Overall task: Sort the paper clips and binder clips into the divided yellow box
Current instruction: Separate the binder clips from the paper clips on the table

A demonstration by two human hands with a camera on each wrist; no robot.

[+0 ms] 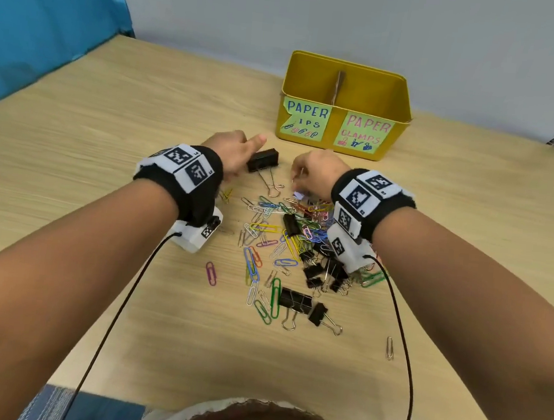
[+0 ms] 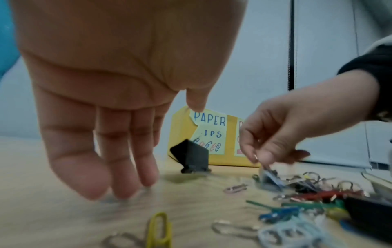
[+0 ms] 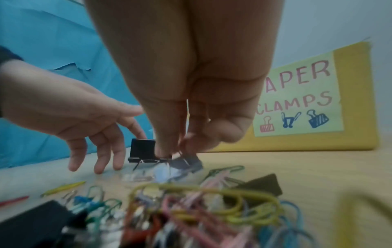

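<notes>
The divided yellow box (image 1: 331, 127) stands at the back of the table, with a "paper clips" label on its left half and "paper clamps" on its right. In front lies a heap of coloured paper clips and black binder clips (image 1: 286, 237). My left hand (image 1: 236, 159) is open, its straight fingers (image 2: 127, 176) pointing down onto the table beside a large black binder clip (image 1: 264, 160). My right hand (image 1: 306, 179) pinches the wire handle of a small silvery binder clip (image 2: 268, 177) at the heap's far edge, just above the table (image 3: 186, 161).
A cardboard divider (image 1: 338, 84) splits the box; nothing shows inside it from here. Stray clips lie apart: a pink one (image 1: 210, 272), a silver one (image 1: 390, 347), and two black binder clips (image 1: 304, 304) nearer me. A blue sheet (image 1: 44, 22) hangs at left.
</notes>
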